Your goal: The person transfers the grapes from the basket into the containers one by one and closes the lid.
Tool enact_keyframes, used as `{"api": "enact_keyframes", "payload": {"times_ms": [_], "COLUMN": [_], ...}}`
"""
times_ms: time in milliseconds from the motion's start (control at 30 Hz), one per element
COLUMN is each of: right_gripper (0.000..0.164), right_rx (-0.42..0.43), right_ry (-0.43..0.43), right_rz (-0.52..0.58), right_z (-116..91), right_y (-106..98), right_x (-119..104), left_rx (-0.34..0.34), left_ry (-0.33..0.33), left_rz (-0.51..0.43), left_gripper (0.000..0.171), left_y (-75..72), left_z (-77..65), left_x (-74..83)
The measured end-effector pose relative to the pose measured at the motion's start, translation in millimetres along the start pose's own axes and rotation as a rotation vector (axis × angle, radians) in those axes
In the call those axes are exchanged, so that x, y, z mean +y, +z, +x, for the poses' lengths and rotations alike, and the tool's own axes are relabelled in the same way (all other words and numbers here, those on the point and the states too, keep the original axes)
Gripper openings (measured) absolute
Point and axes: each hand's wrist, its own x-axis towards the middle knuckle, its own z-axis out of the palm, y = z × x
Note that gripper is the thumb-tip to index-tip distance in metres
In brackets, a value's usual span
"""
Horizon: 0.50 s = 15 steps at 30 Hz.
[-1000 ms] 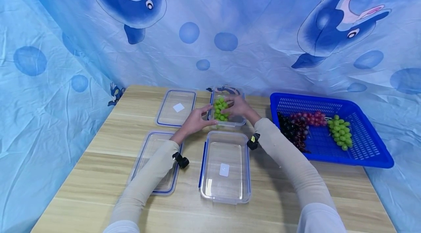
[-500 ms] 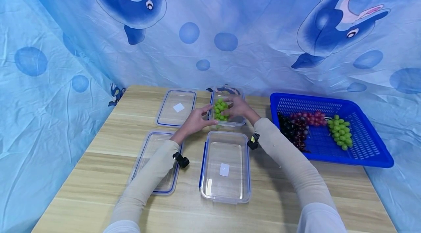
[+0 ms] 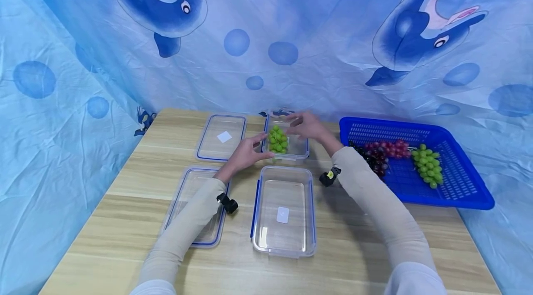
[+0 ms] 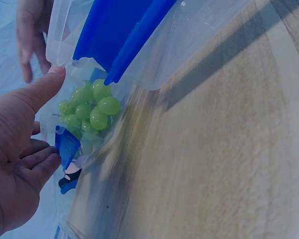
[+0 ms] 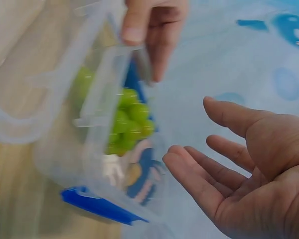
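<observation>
Green grapes [image 3: 278, 141] lie beyond the nearer clear box [image 3: 287, 235] as we look across the table [image 3: 125, 235], inside the left part of the farther box [image 3: 297, 148]. Our left hand [image 3: 244, 152] grips that box by its left side; slightly farther off, our right hand [image 3: 308, 127], fingers loose and holding nothing, is apart from the grapes.

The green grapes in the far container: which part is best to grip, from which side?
Probably grip the middle of the green grapes from above right: the bunch is compact, the far container open with bare floor there, and the left hand holds its left side.
</observation>
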Motion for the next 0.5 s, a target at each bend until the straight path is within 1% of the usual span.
{"api": "enact_keyframes", "payload": {"times_ms": [100,267,400,500], "right_gripper": [0.055,0.056,0.057,0.055], "right_rx": [0.037,0.084,0.135,0.196], "right_ry": [-0.044,-0.167,-0.216,-0.236], "right_rz": [0.003,-0.003,0.009,0.028], "right_z": [-12.1,-31.6,-50.1,-63.7], "right_y": [-10.3,-28.6,-43.7,-57.1], "right_x": [-9.2,-12.7,-11.9,-7.9], "left_rx": [0.001,-0.003,-0.002,-0.001], "left_ry": [0.002,-0.008,-0.029,-0.042], "left_rz": [0.002,0.000,0.009,0.022], "left_gripper": [0.081,0.082,0.083,0.083], "left_y": [0.0,0.0,-0.5,-0.5], "left_z": [-0.2,-0.1,-0.1,0.2], "left_x": [0.6,1.3,1.8,2.3]}}
